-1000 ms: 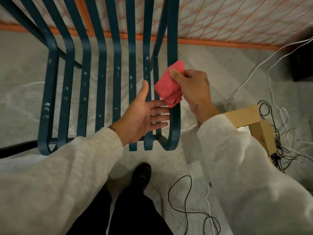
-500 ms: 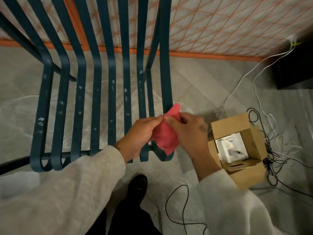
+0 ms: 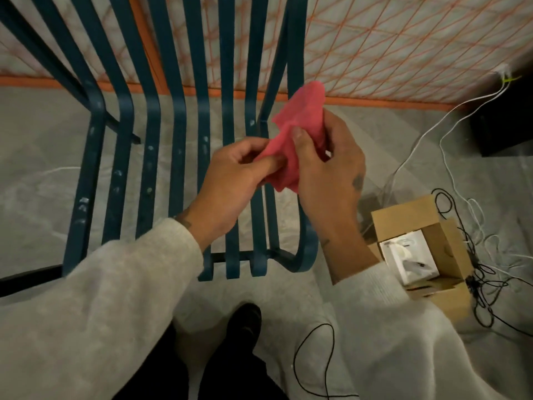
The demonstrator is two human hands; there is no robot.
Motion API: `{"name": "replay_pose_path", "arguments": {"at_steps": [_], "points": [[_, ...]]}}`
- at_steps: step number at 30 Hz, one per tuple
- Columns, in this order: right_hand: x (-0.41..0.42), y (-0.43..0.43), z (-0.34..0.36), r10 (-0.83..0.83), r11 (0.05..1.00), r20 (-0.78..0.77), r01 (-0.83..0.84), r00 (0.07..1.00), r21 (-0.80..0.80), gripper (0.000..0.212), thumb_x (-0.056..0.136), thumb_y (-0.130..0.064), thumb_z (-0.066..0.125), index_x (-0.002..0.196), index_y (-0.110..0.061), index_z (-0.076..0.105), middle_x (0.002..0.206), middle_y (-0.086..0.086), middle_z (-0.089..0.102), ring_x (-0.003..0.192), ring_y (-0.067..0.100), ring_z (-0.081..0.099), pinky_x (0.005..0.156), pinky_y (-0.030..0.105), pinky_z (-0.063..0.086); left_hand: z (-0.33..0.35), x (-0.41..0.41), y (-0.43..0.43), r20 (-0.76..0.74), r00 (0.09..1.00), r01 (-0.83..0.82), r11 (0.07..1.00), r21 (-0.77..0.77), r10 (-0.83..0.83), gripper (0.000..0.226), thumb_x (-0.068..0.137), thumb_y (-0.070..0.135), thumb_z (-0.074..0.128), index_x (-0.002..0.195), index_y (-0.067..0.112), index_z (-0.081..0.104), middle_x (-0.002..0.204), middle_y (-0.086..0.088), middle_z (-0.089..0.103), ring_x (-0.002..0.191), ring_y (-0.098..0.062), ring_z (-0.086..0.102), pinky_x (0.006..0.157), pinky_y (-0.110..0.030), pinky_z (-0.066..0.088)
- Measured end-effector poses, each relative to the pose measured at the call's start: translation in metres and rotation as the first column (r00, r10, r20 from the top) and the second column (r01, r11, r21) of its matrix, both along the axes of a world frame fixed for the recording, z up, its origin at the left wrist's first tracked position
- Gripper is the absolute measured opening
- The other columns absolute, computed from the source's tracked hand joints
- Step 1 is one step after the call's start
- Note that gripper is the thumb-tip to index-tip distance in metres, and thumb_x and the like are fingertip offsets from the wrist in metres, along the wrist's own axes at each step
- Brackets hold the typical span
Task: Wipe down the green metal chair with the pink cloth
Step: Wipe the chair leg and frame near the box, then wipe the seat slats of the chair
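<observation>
The green metal chair has long flat slats speckled with pale spots, and it fills the left and middle of the head view. Above its right-hand slats I hold the pink cloth in both hands. My left hand pinches the cloth's lower left part between thumb and fingers. My right hand grips its right side, thumb on the front. The cloth's top corner sticks up free above my fingers. The cloth is lifted off the slats.
An open cardboard box with a white item inside sits on the floor at the right. Black and white cables tangle around it, and one black cable loops near my shoe. A dark box stands far right.
My left hand went from flat and open on the slats to pinching the cloth. Both hands then lifted the cloth up off the chair's right edge.
</observation>
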State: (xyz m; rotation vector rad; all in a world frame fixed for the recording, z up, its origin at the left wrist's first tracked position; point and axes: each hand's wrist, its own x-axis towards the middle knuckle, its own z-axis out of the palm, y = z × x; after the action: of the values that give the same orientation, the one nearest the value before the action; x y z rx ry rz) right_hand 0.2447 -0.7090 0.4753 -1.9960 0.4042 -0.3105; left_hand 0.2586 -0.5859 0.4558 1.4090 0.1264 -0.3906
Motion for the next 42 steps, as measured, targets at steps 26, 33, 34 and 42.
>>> {"name": "replay_pose_path", "arguments": {"at_steps": [26, 33, 34, 42], "points": [[-0.230, 0.094, -0.132, 0.039, 0.577, -0.420, 0.323, 0.907, 0.750, 0.025, 0.088, -0.023, 0.069, 0.110, -0.010, 0.071, 0.099, 0.017, 0.071, 0.078, 0.029, 0.064, 0.065, 0.038, 0.057, -0.126, -0.216, 0.190, 0.148, 0.974, 0.030, 0.743, 0.669, -0.174, 0.035, 0.086, 0.021, 0.072, 0.121, 0.023, 0.067, 0.117, 0.005, 0.069, 0.105, -0.007, 0.062, 0.105, -0.031, 0.045], [-0.196, 0.116, -0.156, 0.055, 0.986, -0.253, -0.013, 0.966, 0.164, 0.035, 0.095, -0.020, 0.061, 0.128, -0.030, 0.061, 0.108, -0.008, 0.063, 0.085, 0.005, 0.062, 0.062, 0.013, 0.052, -0.171, -0.198, 0.215, 0.257, 0.964, -0.177, 0.549, 0.817, -0.070, 0.045, 0.087, 0.012, 0.068, 0.130, 0.007, 0.059, 0.135, -0.013, 0.056, 0.123, -0.028, 0.053, 0.107, -0.035, 0.039], [-0.192, 0.120, -0.161, 0.104, 0.993, -0.210, -0.089, 0.972, 0.079, 0.037, 0.095, -0.021, 0.062, 0.129, -0.034, 0.058, 0.108, -0.011, 0.062, 0.087, 0.002, 0.061, 0.065, 0.010, 0.052, -0.174, -0.196, 0.222, 0.283, 0.959, -0.230, 0.523, 0.821, -0.022, 0.046, 0.087, 0.011, 0.068, 0.131, 0.007, 0.057, 0.137, -0.014, 0.054, 0.126, -0.030, 0.050, 0.109, -0.038, 0.038], [-0.172, 0.199, -0.255, 0.496, 0.704, -0.062, -0.443, 0.866, -0.555, 0.046, 0.086, -0.007, 0.064, 0.132, -0.006, 0.059, 0.131, 0.015, 0.063, 0.126, 0.034, 0.053, 0.104, 0.054, 0.047, -0.196, -0.181, 0.266, 0.306, 0.905, -0.418, 0.486, 0.767, 0.295, 0.047, 0.086, 0.004, 0.065, 0.133, 0.003, 0.055, 0.138, -0.016, 0.051, 0.126, -0.032, 0.049, 0.110, -0.036, 0.037]]}}
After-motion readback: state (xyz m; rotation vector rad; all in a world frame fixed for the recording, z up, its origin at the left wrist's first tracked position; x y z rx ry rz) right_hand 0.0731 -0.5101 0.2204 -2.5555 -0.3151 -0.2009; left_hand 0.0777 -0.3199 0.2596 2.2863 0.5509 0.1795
